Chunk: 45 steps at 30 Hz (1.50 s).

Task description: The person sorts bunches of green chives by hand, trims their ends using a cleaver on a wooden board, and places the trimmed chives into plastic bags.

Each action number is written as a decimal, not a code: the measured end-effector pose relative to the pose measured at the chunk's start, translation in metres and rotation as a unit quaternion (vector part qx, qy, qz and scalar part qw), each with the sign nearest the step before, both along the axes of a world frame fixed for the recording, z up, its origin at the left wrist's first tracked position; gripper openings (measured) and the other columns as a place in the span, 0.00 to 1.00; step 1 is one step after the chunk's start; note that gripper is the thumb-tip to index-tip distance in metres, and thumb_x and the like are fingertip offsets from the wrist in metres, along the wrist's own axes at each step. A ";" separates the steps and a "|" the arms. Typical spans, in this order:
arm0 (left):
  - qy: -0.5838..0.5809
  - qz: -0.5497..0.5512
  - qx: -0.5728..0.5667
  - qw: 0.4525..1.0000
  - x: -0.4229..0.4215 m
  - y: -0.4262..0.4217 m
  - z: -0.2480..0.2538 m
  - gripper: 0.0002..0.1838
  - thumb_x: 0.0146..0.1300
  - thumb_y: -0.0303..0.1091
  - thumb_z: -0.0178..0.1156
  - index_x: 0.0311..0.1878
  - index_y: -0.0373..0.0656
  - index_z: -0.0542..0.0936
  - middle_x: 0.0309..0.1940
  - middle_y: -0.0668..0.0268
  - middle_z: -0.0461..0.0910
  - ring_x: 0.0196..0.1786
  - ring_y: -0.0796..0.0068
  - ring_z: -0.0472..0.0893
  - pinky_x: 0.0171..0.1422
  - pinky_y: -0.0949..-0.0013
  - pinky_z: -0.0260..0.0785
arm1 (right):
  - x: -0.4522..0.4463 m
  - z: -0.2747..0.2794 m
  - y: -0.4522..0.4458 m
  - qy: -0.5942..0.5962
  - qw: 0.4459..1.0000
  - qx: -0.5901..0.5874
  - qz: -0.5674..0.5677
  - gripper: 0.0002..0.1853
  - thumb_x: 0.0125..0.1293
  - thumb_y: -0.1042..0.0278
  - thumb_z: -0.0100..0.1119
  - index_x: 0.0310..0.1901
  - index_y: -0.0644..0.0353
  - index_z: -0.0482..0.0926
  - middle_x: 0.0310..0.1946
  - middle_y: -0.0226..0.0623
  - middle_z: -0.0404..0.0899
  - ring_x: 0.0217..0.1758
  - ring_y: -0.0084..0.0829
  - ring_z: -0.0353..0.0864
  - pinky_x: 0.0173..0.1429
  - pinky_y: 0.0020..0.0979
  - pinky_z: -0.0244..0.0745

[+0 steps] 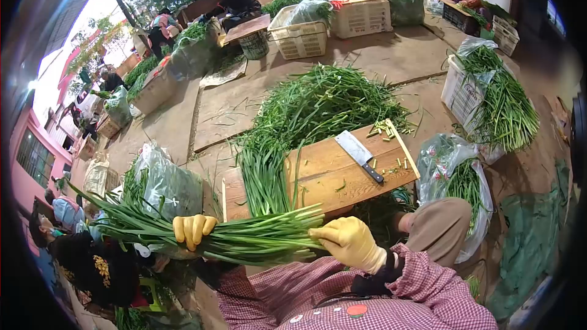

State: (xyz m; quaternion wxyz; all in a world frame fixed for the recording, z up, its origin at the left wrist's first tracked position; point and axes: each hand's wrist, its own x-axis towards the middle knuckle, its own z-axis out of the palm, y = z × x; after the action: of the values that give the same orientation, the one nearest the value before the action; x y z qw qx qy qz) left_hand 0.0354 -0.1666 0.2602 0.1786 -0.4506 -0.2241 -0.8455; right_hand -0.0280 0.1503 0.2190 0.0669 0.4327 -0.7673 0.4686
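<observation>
A long bunch of green chives (260,238) lies across my lap, its leafy tips to the left and its cut stem ends to the right. My left hand (194,231), in a yellow glove, is wrapped round the middle of the bunch. At the stem ends, the gloved fingers of my right hand (350,244) are pinched on the stalks. Just beyond sits a wooden board (324,177) with a cleaver (358,151) lying on it, blade away from me. Short cut stem pieces (384,129) are scattered there. More chives (262,177) lie over the board's left side.
A large heap of chives (330,104) covers the floor behind the board. Plastic bags of greens stand at left (171,180) and right (455,177). A white crate (463,95) overflows with greens at right. Several people sit farther back and at left, among crates.
</observation>
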 end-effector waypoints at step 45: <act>0.023 0.014 -0.051 0.998 0.010 0.013 0.015 0.13 0.56 0.21 0.67 0.37 0.51 0.75 0.26 0.76 0.77 0.36 0.81 0.75 0.53 0.72 0.61 | -0.036 -0.127 0.040 -0.166 0.905 0.365 -0.142 0.25 0.62 0.51 0.61 0.58 0.55 0.79 0.43 0.39 0.84 0.47 0.40 0.84 0.50 0.39 0.77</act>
State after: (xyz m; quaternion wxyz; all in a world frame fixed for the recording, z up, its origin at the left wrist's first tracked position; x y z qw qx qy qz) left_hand 0.0449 -0.1538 0.2752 0.1725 -0.4748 -0.2689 -0.8201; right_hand -0.0637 0.1907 0.0916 -0.1584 0.2291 -0.9380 0.2063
